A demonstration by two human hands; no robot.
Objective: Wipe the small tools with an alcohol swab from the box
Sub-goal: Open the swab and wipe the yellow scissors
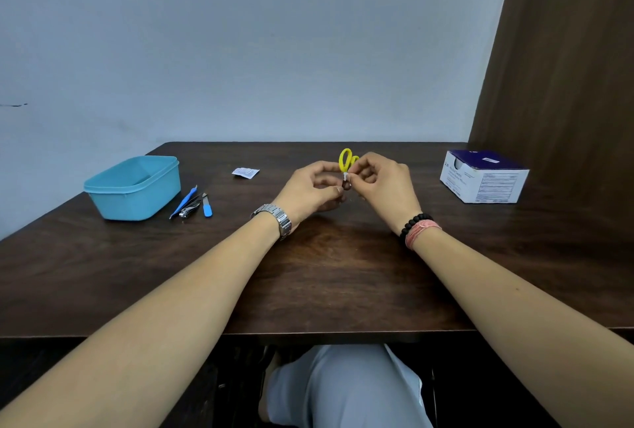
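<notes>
Head view, scissors (pixel 345 161) upright, handles up, left hand (pixel 310 187) grip holding, right hand (pixel 384 184) grip pinching swab (pixel 345 176)

Blue tub (pixel 137 187) on table (pixel 343 273)

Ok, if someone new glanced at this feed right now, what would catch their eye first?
Probably the yellow-handled scissors held above mid-table, the left hand gripping them and the right hand pinching a white swab around them. Then the turquoise tub at left with small tools lying beside it, and the swab box at right.
</notes>
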